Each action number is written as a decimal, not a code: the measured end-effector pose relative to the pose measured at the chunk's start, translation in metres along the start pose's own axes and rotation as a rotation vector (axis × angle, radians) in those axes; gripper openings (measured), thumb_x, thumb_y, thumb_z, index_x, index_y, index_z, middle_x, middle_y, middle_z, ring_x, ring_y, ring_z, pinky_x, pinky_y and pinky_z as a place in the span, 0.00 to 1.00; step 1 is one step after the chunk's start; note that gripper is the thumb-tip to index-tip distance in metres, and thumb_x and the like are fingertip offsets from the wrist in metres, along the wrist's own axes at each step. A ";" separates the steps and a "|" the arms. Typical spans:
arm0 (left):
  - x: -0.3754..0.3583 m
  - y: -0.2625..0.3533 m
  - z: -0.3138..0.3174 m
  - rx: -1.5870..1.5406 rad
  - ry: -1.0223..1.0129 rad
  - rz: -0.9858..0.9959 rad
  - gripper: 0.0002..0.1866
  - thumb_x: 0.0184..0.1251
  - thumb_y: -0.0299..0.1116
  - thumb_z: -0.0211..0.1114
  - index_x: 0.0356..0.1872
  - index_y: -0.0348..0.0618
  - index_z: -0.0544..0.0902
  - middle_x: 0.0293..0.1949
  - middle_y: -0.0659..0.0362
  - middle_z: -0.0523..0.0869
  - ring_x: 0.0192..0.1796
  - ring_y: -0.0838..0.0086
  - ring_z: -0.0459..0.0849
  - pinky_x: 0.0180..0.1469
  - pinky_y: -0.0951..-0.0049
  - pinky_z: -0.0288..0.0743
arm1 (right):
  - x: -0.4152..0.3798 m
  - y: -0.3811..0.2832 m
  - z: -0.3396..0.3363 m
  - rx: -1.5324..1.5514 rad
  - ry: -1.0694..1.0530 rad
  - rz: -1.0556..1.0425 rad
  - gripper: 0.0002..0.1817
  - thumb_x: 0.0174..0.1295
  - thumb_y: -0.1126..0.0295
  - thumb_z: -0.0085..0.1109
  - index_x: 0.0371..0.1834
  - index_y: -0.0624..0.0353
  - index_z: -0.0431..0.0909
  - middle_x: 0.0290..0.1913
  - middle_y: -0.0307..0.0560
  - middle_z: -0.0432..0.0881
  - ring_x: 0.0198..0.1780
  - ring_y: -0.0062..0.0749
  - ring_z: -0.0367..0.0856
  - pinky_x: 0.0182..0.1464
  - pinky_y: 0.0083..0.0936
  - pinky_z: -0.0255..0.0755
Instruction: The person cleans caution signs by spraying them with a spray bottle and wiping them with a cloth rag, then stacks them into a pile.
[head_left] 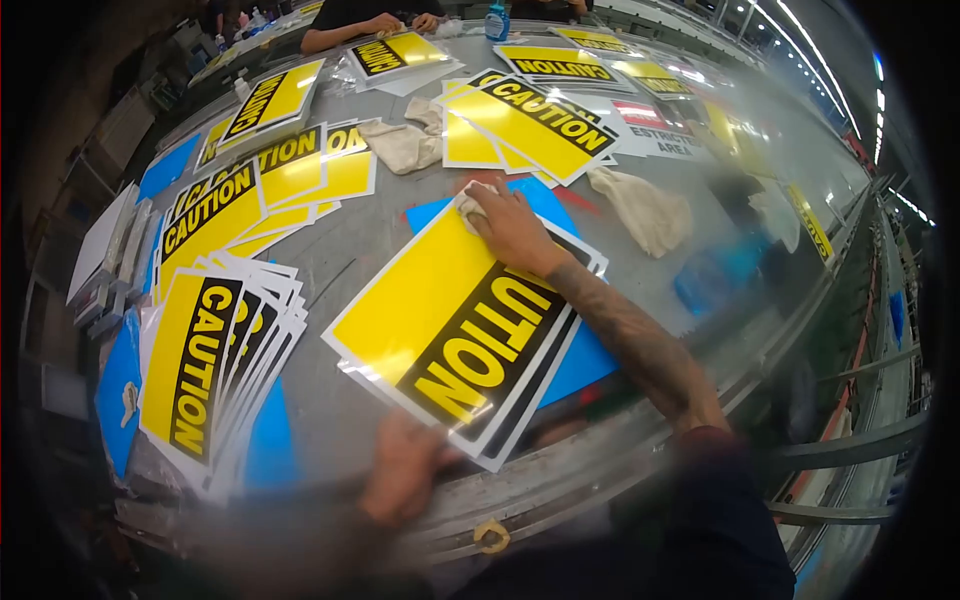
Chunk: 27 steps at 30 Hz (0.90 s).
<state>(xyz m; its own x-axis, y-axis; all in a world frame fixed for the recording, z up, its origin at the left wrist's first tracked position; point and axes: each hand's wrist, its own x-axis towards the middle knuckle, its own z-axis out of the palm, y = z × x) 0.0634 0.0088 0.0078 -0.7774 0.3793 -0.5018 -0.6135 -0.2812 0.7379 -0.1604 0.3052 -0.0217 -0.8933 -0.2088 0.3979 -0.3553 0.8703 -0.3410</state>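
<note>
In front of me lies a yellow and black CAUTION sign (420, 290) with a white border, on top of other signs and a blue sheet (585, 365). My right hand (512, 228) presses a bunched white cloth (476, 200) onto the sign's far edge, its fingers closed over the cloth. The right forearm crosses the sign and covers the start of its lettering. My left hand (405, 465), smeared by motion, is at the near edge of the sign by the table's front rim; its fingers are too blurred to read.
Fanned CAUTION signs (190, 360) lie at the left, with more piles behind. Crumpled cloths (645, 210) rest beyond the sign and at its right. A blue bottle (496, 22) stands at the back, near another person's hands (380, 25). A metal rail (860, 445) runs at the right.
</note>
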 end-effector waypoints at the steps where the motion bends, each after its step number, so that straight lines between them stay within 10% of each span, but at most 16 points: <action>1: -0.003 0.006 0.005 0.009 -0.017 0.002 0.22 0.81 0.19 0.59 0.72 0.37 0.70 0.67 0.51 0.86 0.64 0.65 0.90 0.58 0.64 0.94 | -0.012 -0.017 0.009 0.027 -0.135 -0.060 0.25 0.80 0.62 0.57 0.78 0.53 0.73 0.79 0.57 0.74 0.79 0.61 0.69 0.78 0.58 0.62; 4: 0.002 -0.002 -0.007 0.000 -0.015 -0.024 0.22 0.81 0.19 0.59 0.71 0.37 0.70 0.66 0.51 0.86 0.63 0.65 0.90 0.57 0.65 0.94 | -0.080 -0.112 -0.003 0.239 -0.269 -0.426 0.27 0.76 0.61 0.62 0.77 0.52 0.74 0.77 0.56 0.77 0.81 0.59 0.70 0.81 0.61 0.61; 10: -0.006 0.009 0.006 -0.010 -0.072 0.005 0.24 0.81 0.19 0.59 0.74 0.38 0.69 0.69 0.50 0.85 0.67 0.63 0.89 0.66 0.58 0.90 | -0.036 0.021 -0.025 -0.119 0.056 0.073 0.25 0.75 0.70 0.60 0.75 0.58 0.74 0.73 0.57 0.79 0.74 0.61 0.74 0.76 0.57 0.66; 16: 0.000 0.002 0.003 -0.040 -0.031 -0.010 0.25 0.82 0.20 0.58 0.76 0.37 0.67 0.71 0.49 0.82 0.71 0.61 0.86 0.69 0.55 0.88 | -0.097 -0.084 -0.036 0.230 -0.294 -0.375 0.29 0.74 0.66 0.65 0.78 0.54 0.74 0.72 0.60 0.80 0.76 0.63 0.75 0.81 0.54 0.64; 20: 0.001 0.012 0.004 0.008 -0.055 -0.003 0.25 0.83 0.20 0.58 0.77 0.37 0.67 0.70 0.48 0.83 0.70 0.61 0.86 0.68 0.57 0.89 | -0.057 -0.030 -0.017 0.027 0.026 -0.096 0.25 0.75 0.70 0.63 0.74 0.62 0.76 0.71 0.61 0.81 0.72 0.67 0.76 0.78 0.55 0.68; 27: 0.010 0.014 -0.008 -0.023 -0.074 -0.010 0.22 0.82 0.20 0.59 0.73 0.36 0.70 0.67 0.50 0.86 0.66 0.64 0.89 0.67 0.57 0.90 | -0.075 -0.146 -0.011 0.457 -0.470 -0.496 0.26 0.79 0.64 0.60 0.77 0.55 0.73 0.79 0.56 0.75 0.84 0.61 0.64 0.85 0.52 0.58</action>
<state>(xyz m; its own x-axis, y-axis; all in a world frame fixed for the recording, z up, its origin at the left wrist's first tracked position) 0.0457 0.0017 0.0100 -0.7596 0.4460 -0.4734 -0.6246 -0.2972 0.7222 -0.0389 0.1990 0.0080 -0.5884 -0.7752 0.2298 -0.7256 0.3809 -0.5731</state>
